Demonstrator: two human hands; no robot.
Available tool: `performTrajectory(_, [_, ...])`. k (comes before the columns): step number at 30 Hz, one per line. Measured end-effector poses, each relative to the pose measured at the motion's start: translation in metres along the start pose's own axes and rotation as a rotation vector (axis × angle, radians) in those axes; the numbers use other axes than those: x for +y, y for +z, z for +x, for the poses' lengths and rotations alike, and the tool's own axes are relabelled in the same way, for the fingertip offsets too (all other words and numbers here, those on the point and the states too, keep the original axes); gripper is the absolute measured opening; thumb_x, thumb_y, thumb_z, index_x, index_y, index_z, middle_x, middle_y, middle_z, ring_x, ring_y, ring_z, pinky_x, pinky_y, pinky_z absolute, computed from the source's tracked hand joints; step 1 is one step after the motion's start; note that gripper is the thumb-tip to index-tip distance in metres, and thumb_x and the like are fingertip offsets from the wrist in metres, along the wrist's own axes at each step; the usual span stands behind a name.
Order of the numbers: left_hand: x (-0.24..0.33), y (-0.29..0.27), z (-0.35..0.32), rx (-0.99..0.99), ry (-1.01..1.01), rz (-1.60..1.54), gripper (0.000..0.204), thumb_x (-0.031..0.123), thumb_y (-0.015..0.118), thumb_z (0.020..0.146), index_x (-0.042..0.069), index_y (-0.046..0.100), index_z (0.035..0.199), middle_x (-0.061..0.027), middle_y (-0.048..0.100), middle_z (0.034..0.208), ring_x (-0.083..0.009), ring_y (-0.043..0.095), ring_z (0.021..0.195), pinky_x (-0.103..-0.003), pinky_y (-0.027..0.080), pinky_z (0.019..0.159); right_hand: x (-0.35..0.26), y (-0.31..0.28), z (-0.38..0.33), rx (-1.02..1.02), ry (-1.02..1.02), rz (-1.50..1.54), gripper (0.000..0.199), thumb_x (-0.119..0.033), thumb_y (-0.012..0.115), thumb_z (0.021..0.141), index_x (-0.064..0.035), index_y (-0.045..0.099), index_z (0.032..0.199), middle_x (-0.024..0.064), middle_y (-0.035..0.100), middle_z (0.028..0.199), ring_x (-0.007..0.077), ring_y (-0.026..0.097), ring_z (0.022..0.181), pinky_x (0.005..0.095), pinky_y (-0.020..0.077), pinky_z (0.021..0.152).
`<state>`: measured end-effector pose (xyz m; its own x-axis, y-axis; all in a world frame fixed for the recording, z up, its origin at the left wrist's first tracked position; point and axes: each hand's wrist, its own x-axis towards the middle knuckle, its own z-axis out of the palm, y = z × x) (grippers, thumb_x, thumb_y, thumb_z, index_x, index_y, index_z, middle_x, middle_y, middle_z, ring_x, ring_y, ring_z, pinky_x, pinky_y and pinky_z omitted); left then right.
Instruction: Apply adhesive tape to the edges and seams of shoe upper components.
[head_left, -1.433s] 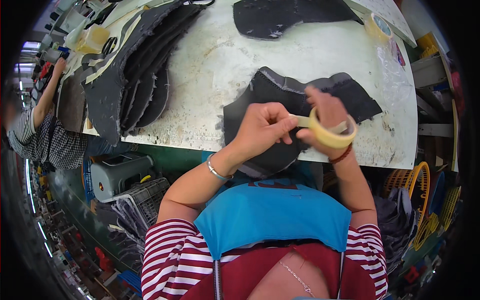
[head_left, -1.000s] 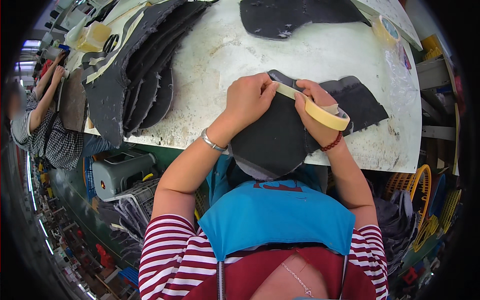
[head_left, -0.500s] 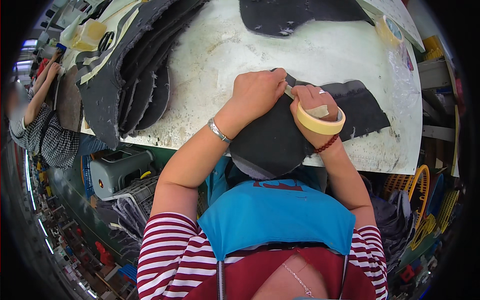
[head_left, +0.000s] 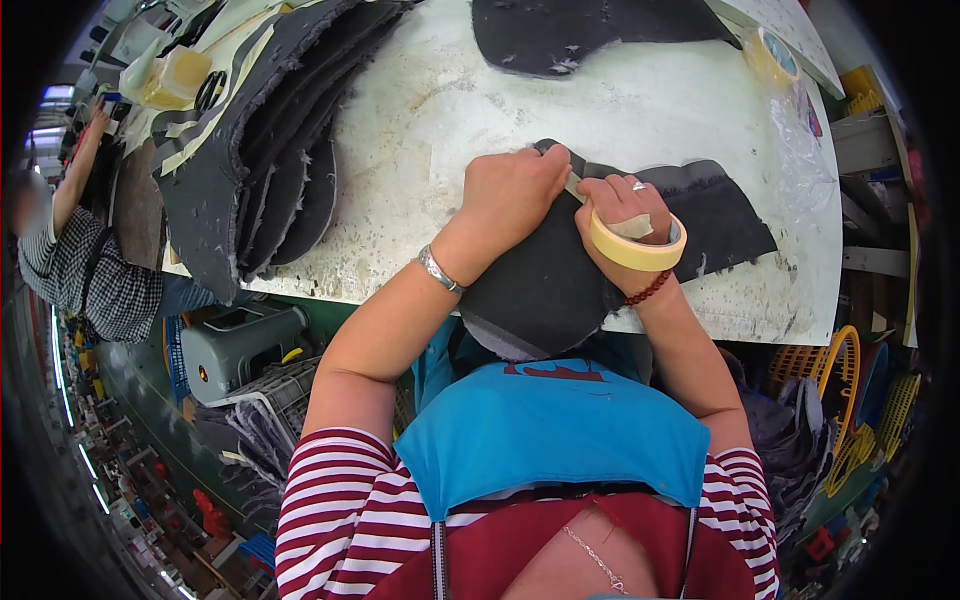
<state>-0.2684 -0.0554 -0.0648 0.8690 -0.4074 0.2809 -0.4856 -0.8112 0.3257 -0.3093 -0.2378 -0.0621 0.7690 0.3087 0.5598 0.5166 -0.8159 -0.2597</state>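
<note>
The room has a green floor (head_left: pixel 135 395) with lots of things on it. A big white table (head_left: pixel 400 185), marked with dark specks and smudges, fills most of the top. A fuzzy pile of dark pieces (head_left: pixel 255 170) sits on its left side, and another person (head_left: pixel 95 285) in black-and-white checks is beyond it. One dark piece (head_left: pixel 540 285) lies under the two hands, at the table's near edge. A grey box (head_left: pixel 243 350) is below on the left. The left hand (head_left: pixel 512 195) and the right hand (head_left: pixel 612 203) both pinch a strip of tape (head_left: pixel 574 186) over that piece. The yellow tape roll (head_left: pixel 635 258) loops around the right hand.
</note>
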Motion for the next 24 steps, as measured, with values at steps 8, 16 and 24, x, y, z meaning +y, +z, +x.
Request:
performTrajectory(8, [-0.004,-0.015,0.013,0.015,0.007,0.014,0.02,0.021,0.072,0.09,0.01,0.071,0.107,-0.0114,0.072,0.103,-0.0317,0.071,0.093,-0.043,0.056,0.072,0.0,-0.003,0.001,-0.095,-0.044,-0.108,0.017,-0.014,0.076,0.075,-0.0113,0.066,0.088,0.0053,0.062,0.078,0.0233,0.066,0.075,0.0387,0.0504,0.068])
performTrajectory(16, [-0.002,-0.002,-0.014,0.267,0.441,-0.144,0.04,0.008,0.076,0.079,0.007,0.072,0.119,-0.0092,0.069,0.119,-0.0316,0.067,0.106,-0.043,0.056,0.089,0.005,0.003,-0.001,-0.043,-0.052,-0.079,0.012,-0.012,0.073,0.076,-0.0117,0.066,0.086,0.0048,0.061,0.075,0.0224,0.065,0.072,0.0371,0.0504,0.065])
performTrajectory(24, [-0.003,-0.018,-0.033,0.01,0.314,-0.09,0.045,0.014,0.077,0.081,0.012,0.072,0.125,-0.0043,0.067,0.115,-0.0274,0.069,0.091,-0.039,0.058,0.076,0.003,0.0,-0.002,-0.028,0.001,-0.024,0.015,-0.01,0.071,0.075,-0.0111,0.065,0.088,0.0049,0.063,0.075,0.0237,0.066,0.072,0.0377,0.0499,0.065])
